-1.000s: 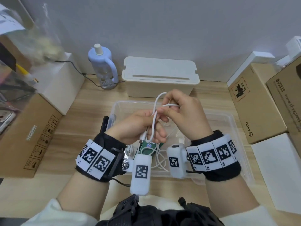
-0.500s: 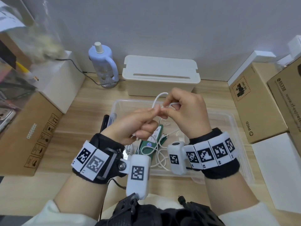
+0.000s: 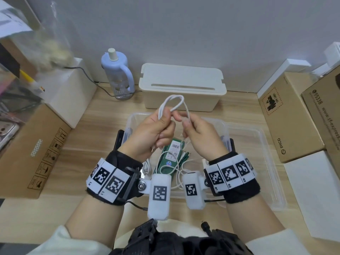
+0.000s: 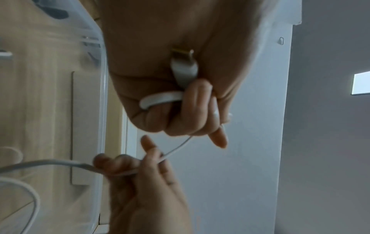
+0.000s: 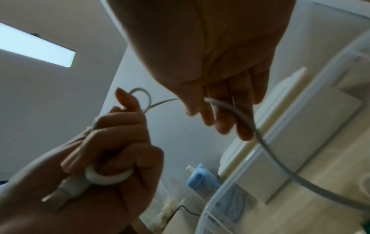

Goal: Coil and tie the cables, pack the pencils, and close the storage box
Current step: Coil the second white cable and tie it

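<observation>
Both hands are raised over the clear storage box (image 3: 265, 144). My left hand (image 3: 156, 129) grips folded loops of a white cable (image 3: 172, 100), and its plug (image 4: 184, 69) lies against the palm. A loop stands up above the left thumb. My right hand (image 3: 198, 133) pinches the free run of the same cable (image 5: 246, 120), which drops down into the box. In the box lie a green pencil pack (image 3: 170, 159) and more white cable (image 3: 176, 179).
A cream lidded box (image 3: 182, 85) stands behind the clear box, with a blue bottle (image 3: 117, 74) to its left. Cardboard boxes (image 3: 287, 116) line the right side, and a cardboard box (image 3: 31, 151) and a white box (image 3: 68, 92) sit on the left.
The hands have drawn slightly apart. The cable loop now stands taller above the left thumb, and the right hand has slid along the free run.
</observation>
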Demonstrator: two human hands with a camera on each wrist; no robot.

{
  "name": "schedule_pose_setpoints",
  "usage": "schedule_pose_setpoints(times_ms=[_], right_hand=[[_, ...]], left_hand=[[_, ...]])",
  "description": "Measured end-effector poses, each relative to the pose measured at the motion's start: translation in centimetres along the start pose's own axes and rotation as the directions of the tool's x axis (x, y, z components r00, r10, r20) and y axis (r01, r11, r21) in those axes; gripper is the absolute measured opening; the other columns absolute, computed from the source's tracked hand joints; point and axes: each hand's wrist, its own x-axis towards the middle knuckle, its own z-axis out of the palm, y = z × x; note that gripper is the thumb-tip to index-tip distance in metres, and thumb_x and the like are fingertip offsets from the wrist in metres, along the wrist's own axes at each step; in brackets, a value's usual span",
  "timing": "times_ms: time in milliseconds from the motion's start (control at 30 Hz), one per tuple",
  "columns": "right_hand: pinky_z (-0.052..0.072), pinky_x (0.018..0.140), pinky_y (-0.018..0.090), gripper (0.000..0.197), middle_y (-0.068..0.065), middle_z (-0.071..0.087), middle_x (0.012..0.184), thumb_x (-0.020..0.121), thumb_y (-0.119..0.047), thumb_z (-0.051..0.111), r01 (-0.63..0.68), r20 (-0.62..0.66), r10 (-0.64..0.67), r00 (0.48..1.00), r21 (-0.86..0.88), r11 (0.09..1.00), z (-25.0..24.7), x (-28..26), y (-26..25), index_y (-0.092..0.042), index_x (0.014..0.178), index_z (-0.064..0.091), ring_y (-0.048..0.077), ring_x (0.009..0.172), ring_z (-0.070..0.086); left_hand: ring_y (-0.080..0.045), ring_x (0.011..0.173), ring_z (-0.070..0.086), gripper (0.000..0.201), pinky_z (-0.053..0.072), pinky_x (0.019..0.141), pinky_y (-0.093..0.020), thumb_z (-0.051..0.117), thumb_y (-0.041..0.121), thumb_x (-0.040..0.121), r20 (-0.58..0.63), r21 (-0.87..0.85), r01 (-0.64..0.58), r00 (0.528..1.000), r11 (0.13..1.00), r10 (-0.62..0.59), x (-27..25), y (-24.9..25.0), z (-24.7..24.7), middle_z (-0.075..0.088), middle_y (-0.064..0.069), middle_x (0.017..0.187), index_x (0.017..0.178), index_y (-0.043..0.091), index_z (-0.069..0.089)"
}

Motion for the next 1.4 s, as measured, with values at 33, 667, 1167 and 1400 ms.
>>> schedule_pose_setpoints(times_ms=[33,667,1167,1400], right_hand=[[0.042,0.061,0.018,0.026,-0.007,0.054,0.067,0.096,-0.021,0.039,-0.041,0.051,0.041,0.998,0.0,0.999,0.2,0.0,0.3,-0.022,0.118,0.054,0.014,0.069,0.056],[0.047,0.08,0.041,0.018,-0.01,0.048,0.052,0.09,-0.014,0.051,0.247,0.189,-0.268,0.945,0.132,0.96,1.4,-1.8,-3.5,-0.028,0.081,0.043,0.015,0.074,0.06],[0.042,0.052,0.01,0.017,-0.011,0.061,0.05,0.072,-0.014,0.066,-0.049,0.249,-0.047,0.967,0.367,0.929,-2.8,-1.1,1.0,-0.026,0.059,0.066,-0.003,0.048,0.051],[0.038,0.053,0.024,0.007,-0.011,0.055,0.057,0.066,-0.027,0.072,0.328,-0.013,-0.329,0.944,-0.031,0.944,-2.2,0.5,-3.2,-0.03,0.072,0.068,0.006,0.052,0.047]], left_hand=[[-0.001,0.031,0.024,0.03,0.019,0.035,-0.014,0.035,0.036,0.092,-0.019,-0.008,-0.031,0.999,0.999,0.031,-0.1,0.0,0.0,0.032,0.01,0.042,0.083,0.013,0.053],[-0.01,0.041,0.05,0.026,0.041,0.04,-0.017,0.041,0.0,0.093,-0.351,0.159,0.186,0.929,0.97,-0.121,0.4,-0.4,-0.1,0.051,0.001,0.046,0.068,0.006,0.047],[0.001,0.027,0.029,0.022,0.023,0.028,-0.008,0.031,0.024,0.097,-0.27,-0.401,0.021,0.953,0.916,-0.14,-0.4,1.8,-2.1,0.036,0.007,0.047,0.084,0.016,0.047],[-0.002,0.042,0.035,0.065,0.027,0.034,-0.012,0.063,0.068,0.059,0.039,0.15,0.303,0.949,0.941,-0.312,0.0,0.2,-0.8,0.053,0.002,0.07,0.096,0.015,0.057]])
